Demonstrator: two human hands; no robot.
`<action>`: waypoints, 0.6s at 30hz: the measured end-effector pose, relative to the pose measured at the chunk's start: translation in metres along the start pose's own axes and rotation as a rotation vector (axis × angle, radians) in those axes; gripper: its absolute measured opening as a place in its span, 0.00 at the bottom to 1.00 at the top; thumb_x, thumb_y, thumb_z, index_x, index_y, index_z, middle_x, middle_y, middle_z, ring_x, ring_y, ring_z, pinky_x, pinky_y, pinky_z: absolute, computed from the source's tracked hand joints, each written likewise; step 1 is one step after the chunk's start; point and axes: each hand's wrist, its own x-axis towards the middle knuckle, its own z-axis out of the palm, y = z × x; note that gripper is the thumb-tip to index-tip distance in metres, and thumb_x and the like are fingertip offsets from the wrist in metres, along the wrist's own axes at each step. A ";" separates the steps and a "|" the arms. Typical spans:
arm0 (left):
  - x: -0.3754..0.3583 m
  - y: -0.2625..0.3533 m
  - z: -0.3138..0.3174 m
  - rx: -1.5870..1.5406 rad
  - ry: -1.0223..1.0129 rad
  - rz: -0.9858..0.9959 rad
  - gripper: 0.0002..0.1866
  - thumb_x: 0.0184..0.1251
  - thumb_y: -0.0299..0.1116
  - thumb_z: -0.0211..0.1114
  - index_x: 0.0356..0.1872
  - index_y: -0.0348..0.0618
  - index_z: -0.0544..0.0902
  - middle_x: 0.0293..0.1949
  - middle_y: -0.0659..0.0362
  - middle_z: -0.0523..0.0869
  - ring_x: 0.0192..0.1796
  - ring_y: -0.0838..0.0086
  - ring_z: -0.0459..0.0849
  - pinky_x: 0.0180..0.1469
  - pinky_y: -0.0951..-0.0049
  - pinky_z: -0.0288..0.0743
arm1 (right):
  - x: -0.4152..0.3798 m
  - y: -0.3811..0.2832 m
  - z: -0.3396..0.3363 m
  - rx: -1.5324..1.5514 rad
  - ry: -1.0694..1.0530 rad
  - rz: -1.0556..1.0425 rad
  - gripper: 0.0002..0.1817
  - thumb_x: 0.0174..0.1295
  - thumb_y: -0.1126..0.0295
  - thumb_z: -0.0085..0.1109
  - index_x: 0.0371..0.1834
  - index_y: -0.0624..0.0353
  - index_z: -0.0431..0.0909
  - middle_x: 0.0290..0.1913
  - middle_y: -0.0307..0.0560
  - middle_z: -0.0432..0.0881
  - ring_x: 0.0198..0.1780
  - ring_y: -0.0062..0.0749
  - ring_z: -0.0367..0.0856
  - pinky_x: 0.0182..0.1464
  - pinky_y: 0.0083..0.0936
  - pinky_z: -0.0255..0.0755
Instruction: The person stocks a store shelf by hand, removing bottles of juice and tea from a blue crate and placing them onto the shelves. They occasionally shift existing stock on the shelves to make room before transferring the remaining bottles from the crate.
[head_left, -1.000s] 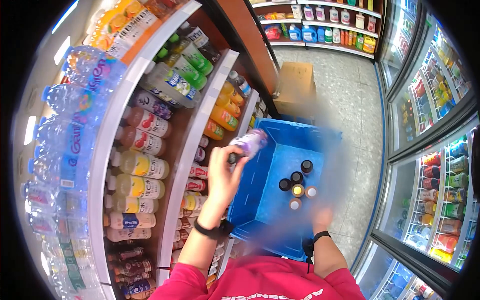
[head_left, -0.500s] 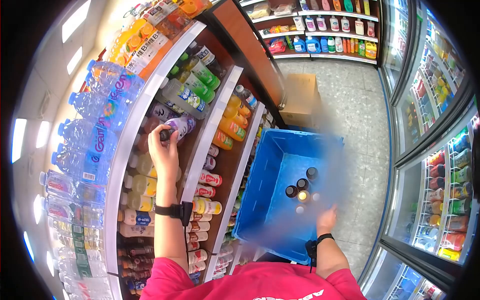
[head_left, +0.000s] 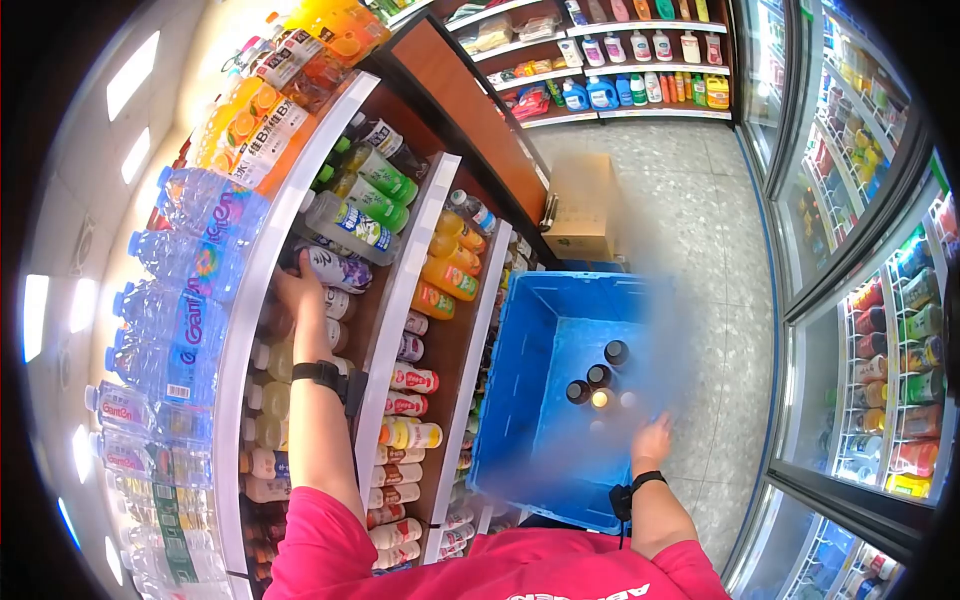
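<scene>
My left hand [head_left: 299,290] reaches into the drink shelf, its fingers closed about the cap end of a purple-labelled drink bottle [head_left: 342,270]. This bottle lies on its side among other bottles, and part of my grip is hidden behind it. On the right, my right hand [head_left: 652,438] grips the near right rim of a blue plastic crate [head_left: 515,335]. A smeared patch covers much of that side of the crate. Several dark-capped bottles [head_left: 598,376] stand upright inside, with a yellowish-topped one [head_left: 600,398] beside them.
Large water bottles [head_left: 200,330] line the shelf top at left. Lower tiers hold orange drinks [head_left: 450,275] and other bottles. A cardboard box [head_left: 580,215] stands beyond the crate, on the tiled floor [head_left: 715,280]. Glass-door fridges [head_left: 800,300] run along the right.
My left hand has moved left and deeper into the shelf, and the purple-labelled bottle has gone from tilted up to lying among the others. My right hand stays at the crate rim.
</scene>
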 end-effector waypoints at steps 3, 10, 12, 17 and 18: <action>-0.004 -0.002 0.005 -0.021 -0.101 -0.114 0.35 0.63 0.36 0.71 0.69 0.38 0.66 0.43 0.50 0.80 0.39 0.59 0.80 0.47 0.60 0.75 | 0.000 0.000 0.001 0.003 -0.005 0.007 0.18 0.66 0.60 0.57 0.52 0.60 0.70 0.49 0.58 0.80 0.51 0.56 0.79 0.49 0.47 0.76; -0.044 0.069 -0.023 -0.239 -0.167 -0.280 0.42 0.61 0.23 0.65 0.76 0.53 0.57 0.61 0.40 0.65 0.53 0.57 0.75 0.58 0.60 0.73 | 0.004 0.010 0.013 0.012 0.033 -0.009 0.18 0.66 0.59 0.57 0.53 0.59 0.71 0.48 0.58 0.80 0.50 0.57 0.80 0.49 0.48 0.76; -0.062 0.067 -0.016 -0.374 -0.146 -0.050 0.41 0.58 0.21 0.63 0.74 0.45 0.59 0.62 0.39 0.62 0.54 0.59 0.71 0.58 0.60 0.70 | 0.015 0.047 0.057 -0.090 -0.160 0.001 0.19 0.66 0.58 0.56 0.53 0.59 0.71 0.49 0.59 0.80 0.50 0.58 0.80 0.48 0.49 0.76; -0.167 0.155 -0.012 -0.533 -0.583 0.159 0.22 0.61 0.21 0.61 0.59 0.39 0.75 0.54 0.48 0.76 0.51 0.61 0.78 0.55 0.64 0.74 | 0.001 0.002 0.003 -0.101 -0.117 0.071 0.19 0.66 0.57 0.56 0.52 0.58 0.72 0.48 0.58 0.80 0.50 0.58 0.80 0.48 0.50 0.77; -0.196 0.161 -0.001 -0.550 -0.713 0.289 0.17 0.62 0.22 0.61 0.54 0.39 0.79 0.50 0.49 0.81 0.50 0.61 0.81 0.54 0.66 0.75 | 0.002 0.007 0.010 -0.041 -0.071 0.040 0.19 0.66 0.57 0.56 0.52 0.58 0.72 0.48 0.58 0.80 0.50 0.58 0.80 0.48 0.49 0.77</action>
